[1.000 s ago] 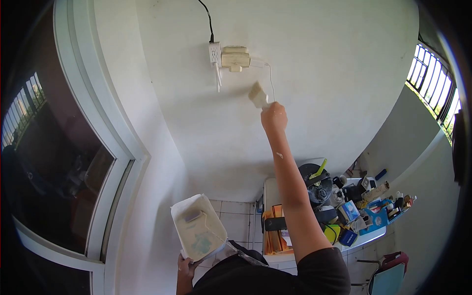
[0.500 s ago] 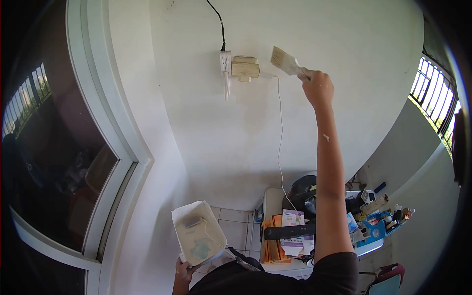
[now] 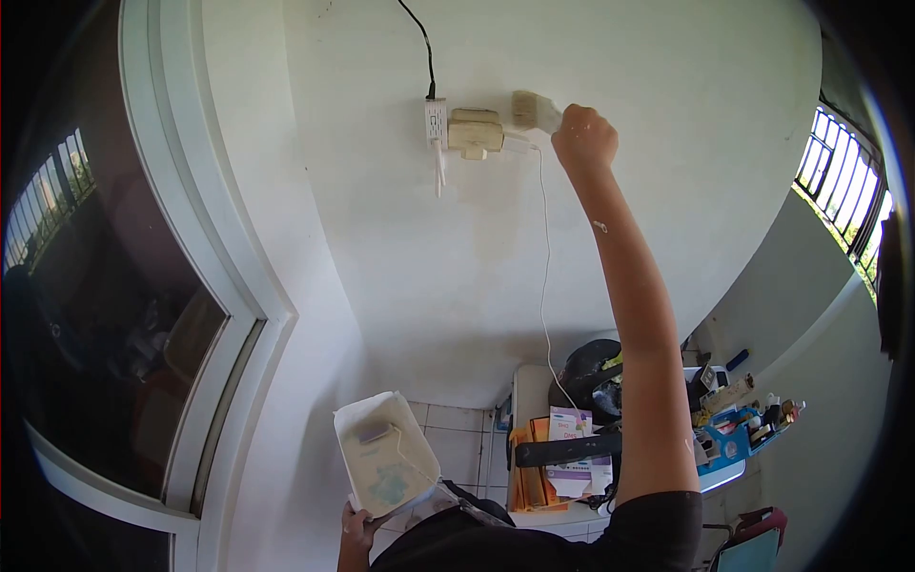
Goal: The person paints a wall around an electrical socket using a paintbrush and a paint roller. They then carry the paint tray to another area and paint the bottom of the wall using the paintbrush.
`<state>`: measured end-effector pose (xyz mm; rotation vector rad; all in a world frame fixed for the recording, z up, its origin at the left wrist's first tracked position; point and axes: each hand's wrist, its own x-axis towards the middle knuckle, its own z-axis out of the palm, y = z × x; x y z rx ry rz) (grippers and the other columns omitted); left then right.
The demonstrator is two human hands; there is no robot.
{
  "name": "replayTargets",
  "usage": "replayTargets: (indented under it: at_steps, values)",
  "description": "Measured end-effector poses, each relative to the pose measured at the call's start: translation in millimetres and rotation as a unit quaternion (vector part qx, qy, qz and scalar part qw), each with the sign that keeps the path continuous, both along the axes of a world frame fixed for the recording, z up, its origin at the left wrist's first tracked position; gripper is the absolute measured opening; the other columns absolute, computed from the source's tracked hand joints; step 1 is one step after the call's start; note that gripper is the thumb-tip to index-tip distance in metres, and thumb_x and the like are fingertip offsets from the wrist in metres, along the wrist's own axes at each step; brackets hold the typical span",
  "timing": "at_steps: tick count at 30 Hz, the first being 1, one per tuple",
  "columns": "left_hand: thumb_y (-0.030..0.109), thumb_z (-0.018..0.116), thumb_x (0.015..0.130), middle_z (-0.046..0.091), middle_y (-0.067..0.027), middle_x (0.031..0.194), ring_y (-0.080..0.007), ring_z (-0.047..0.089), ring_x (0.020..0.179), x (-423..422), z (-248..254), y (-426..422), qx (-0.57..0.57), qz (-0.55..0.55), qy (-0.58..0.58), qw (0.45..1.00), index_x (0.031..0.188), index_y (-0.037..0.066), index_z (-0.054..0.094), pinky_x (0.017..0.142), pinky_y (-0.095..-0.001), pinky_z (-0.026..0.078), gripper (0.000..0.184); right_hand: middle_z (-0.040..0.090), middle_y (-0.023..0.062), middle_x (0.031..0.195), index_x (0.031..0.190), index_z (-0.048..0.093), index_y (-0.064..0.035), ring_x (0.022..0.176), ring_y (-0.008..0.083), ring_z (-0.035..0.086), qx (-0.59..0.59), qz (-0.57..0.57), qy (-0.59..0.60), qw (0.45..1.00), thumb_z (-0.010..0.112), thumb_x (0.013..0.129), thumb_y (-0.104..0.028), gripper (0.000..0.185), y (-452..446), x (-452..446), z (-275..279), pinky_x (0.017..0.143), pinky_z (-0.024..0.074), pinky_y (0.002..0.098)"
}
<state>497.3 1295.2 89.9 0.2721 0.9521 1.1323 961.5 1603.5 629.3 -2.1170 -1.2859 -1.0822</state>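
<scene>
My right hand (image 3: 584, 136) is closed around the handle of a wide paintbrush (image 3: 536, 112), its pale bristles at the white wall (image 3: 400, 248). Just left of the bristles is a yellowed socket box (image 3: 475, 133) with a white plug and adapter attached; whether the bristles touch it I cannot tell. Low in the view, my left hand (image 3: 356, 524) grips the near edge of a white paint tray (image 3: 351, 458). Inside the tray lie a small paint roller (image 3: 374, 433) and a bluish-green patch of paint.
A white cable (image 3: 546, 257) hangs from the socket box to a cluttered table (image 3: 522, 386) holding boxes, a black pan-like item and a blue organizer (image 3: 729, 440). A framed glass door (image 3: 214, 286) stands at left. A barred window (image 3: 843, 186) is at right.
My right hand has moved left and slightly up, bringing the paintbrush nearer the socket box. The left hand and paint tray have stayed nearly still.
</scene>
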Motion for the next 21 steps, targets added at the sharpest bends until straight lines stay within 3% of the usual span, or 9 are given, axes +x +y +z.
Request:
replayTargets:
  at_steps: [4, 5, 8, 11, 14, 18, 21]
  values:
    - [-0.008, 0.045, 0.07, 0.056, -0.0254, 0.113, -0.0448, 0.063, 0.101, -0.2, 3.5, -3.7, -0.016, 0.023, 0.008, 1.0, 0.123, -0.003, 0.037, 0.076, -0.0593, 0.061, 0.054, 0.071, 0.0076, 0.081, 0.082, 0.071, -0.0105, 0.076, 0.0246, 0.072, -0.024, -0.074, -0.006, 0.997, 0.062, 0.082, -0.011, 0.008, -24.9, -18.3, 23.8, 0.058, 0.0557, 0.036]
    - [-0.007, 0.045, 0.07, 0.056, -0.0254, 0.113, -0.0446, 0.063, 0.101, -1.5, 7.3, -5.1, -0.009, 0.021, 0.007, 1.0, 0.123, -0.003, 0.037, 0.076, -0.0589, 0.061, 0.054, 0.07, 0.012, 0.081, 0.081, 0.068, -0.0076, 0.076, 0.0284, 0.071, -0.043, -0.058, 0.0, 0.997, 0.059, 0.08, -0.013, 0.011, -33.0, -23.1, 31.6, 0.061, 0.057, 0.0386]
    - [-0.006, 0.046, 0.07, 0.056, -0.0254, 0.113, -0.0444, 0.063, 0.101, -2.3, 5.5, -0.6, 0.004, 0.013, 0.003, 1.0, 0.124, -0.004, 0.037, 0.076, -0.0578, 0.061, 0.054, 0.07, 0.0107, 0.081, 0.084, 0.068, -0.0093, 0.075, 0.026, 0.071, -0.015, 0.002, -0.069, 0.998, 0.059, 0.08, -0.013, 0.011, -39.0, -33.9, 40.4, 0.063, 0.0572, 0.037]
    - [-0.005, 0.047, 0.07, 0.056, -0.0256, 0.113, -0.0443, 0.063, 0.1, -2.8, 8.8, 3.3, 0.005, 0.009, 0.008, 1.0, 0.125, -0.004, 0.037, 0.076, -0.0568, 0.062, 0.056, 0.071, 0.0047, 0.079, 0.083, 0.071, -0.0134, 0.075, 0.0211, 0.071, -0.024, 0.041, -0.115, 0.992, 0.062, 0.08, -0.008, 0.01, -13.2, -34.3, 39.3, 0.053, 0.0519, 0.0309]
    - [-0.005, 0.047, 0.069, 0.056, -0.0257, 0.113, -0.0442, 0.063, 0.099, -1.7, 7.7, 7.9, 0.009, 0.006, 0.008, 1.0, 0.125, -0.005, 0.037, 0.076, -0.0566, 0.062, 0.057, 0.07, 0.0071, 0.077, 0.079, 0.069, -0.0125, 0.072, 0.0248, 0.07, -0.073, -0.001, -0.132, 0.989, 0.061, 0.081, -0.016, 0.009, 16.3, -24.9, 31.7, 0.061, 0.0555, 0.0344]
    - [-0.005, 0.046, 0.069, 0.056, -0.0259, 0.114, -0.0444, 0.063, 0.099, -1.9, 1.5, 9.2, -0.001, 0.015, 0.02, 1.0, 0.125, -0.006, 0.037, 0.075, -0.0566, 0.062, 0.057, 0.07, 0.0048, 0.081, 0.082, 0.069, -0.013, 0.076, 0.0236, 0.07, -0.135, -0.075, -0.09, 0.984, 0.063, 0.08, -0.011, 0.007, -12.7, -65.9, 44.9, 0.06, 0.0549, 0.0337]
    - [-0.006, 0.046, 0.069, 0.056, -0.0262, 0.114, -0.045, 0.063, 0.099, -5.0, -4.2, 8.4, -0.002, 0.013, 0.01, 1.0, 0.126, -0.006, 0.038, 0.074, -0.0565, 0.062, 0.057, 0.07, 0.0055, 0.082, 0.08, 0.07, -0.0125, 0.077, 0.0235, 0.071, -0.112, -0.068, -0.114, 0.985, 0.065, 0.078, -0.008, 0.007, -18.5, -72.6, 52.0, 0.059, 0.0551, 0.0339]
